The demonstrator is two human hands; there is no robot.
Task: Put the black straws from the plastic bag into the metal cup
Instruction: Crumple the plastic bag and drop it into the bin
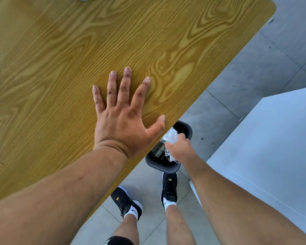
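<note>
the left hand (120, 119) lies flat and open on the table (60, 50), likely to lean on. the right hand (178, 149) has its grip closed on the crumpled plastic bag (170, 137), held over the black bin (168, 167), likely to drop it. no straws or cup show.

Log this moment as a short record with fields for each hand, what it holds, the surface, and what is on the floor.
left hand: left hand flat, fingers spread, palm down on the yellow-brown wood-grain table
left holds: nothing
right hand: right hand below the table edge, over the dark grey plastic bin
right holds: crumpled clear plastic bag, grip closed on it
floor: grey tiles, bin standing by the person's black shoes
straws and metal cup: not in view
</note>
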